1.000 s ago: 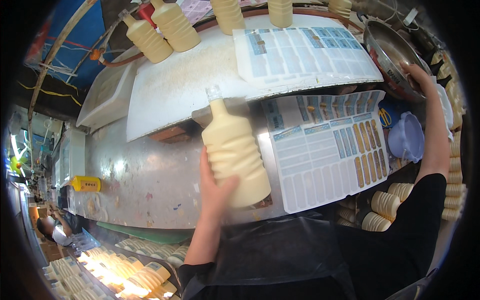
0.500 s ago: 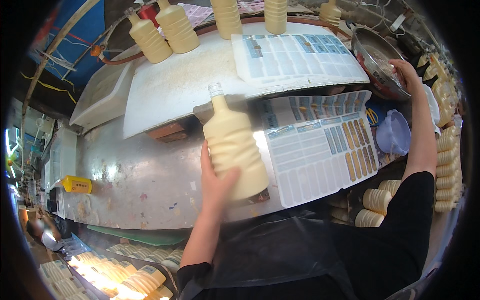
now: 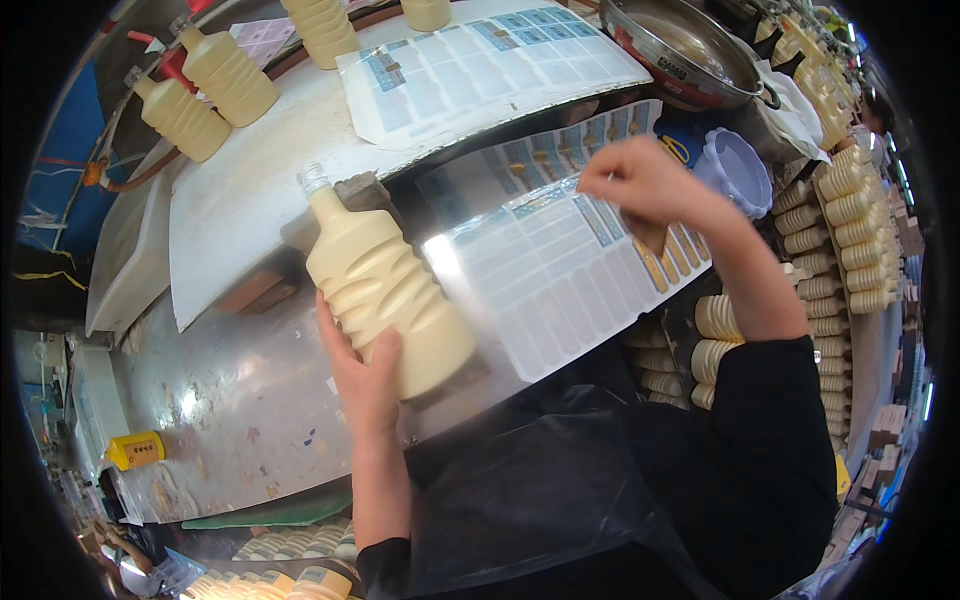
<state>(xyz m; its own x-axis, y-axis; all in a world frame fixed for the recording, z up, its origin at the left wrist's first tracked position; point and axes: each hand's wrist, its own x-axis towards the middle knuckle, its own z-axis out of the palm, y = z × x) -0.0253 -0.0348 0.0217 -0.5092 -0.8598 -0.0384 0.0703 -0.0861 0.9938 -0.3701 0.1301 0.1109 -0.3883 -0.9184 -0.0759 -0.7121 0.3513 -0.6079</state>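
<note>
A cream-coloured bottle [image 3: 390,290] with wavy ridged sides and a clear threaded neck leans over the metal worktop, its neck toward the far left. My left hand [image 3: 362,385] is closed around its lower left side, the thumb on the front. Over a sheet of stickers [image 3: 560,290] hovers my right hand [image 3: 645,185], fingers curled together. Whatever the fingertips hold, if anything, is too small to make out. White backing strips fill much of the sheet, with gold and blue stickers at its right part, some covered by my right hand.
On the raised white board [image 3: 255,170] lies a second sticker sheet [image 3: 480,75]; several cream bottles [image 3: 225,75] stand along its far edge. A wide metal pan [image 3: 665,78], a lilac basin [image 3: 735,170] and yellow scissors [image 3: 674,149] are at right. A yellow container [image 3: 136,450] lies left.
My right hand has left the pan and come left over the sticker sheet, fingers curled. My left hand still holds the bottle. The whole view has shifted and turned.
</note>
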